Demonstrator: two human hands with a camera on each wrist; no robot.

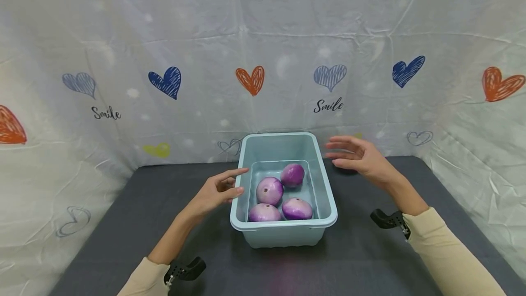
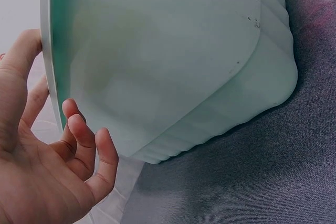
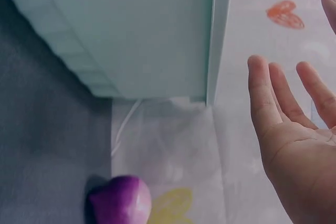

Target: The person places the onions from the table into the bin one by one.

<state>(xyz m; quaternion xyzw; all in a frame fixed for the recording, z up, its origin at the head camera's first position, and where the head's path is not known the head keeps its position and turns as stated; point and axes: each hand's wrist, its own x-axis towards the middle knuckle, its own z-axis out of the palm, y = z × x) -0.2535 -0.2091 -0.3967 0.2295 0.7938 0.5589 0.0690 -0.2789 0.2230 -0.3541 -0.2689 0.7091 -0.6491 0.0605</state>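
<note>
Well, from far off I see four red onions (image 1: 269, 191) in the blue tub (image 1: 283, 237) on the bench (image 1: 349, 259). The left hand (image 1: 213, 191) is loosely bent, thumb and pointing finger by the tub's edge, gripping nothing. The right hand (image 1: 361, 156) has fingers stretched out, holding nothing, near another red onion (image 3: 123, 202).

Straight-fingered right hand (image 3: 296, 145) apart from a pale green bin (image 3: 136, 30), with a purple onion (image 3: 124, 201) nearby.
</note>
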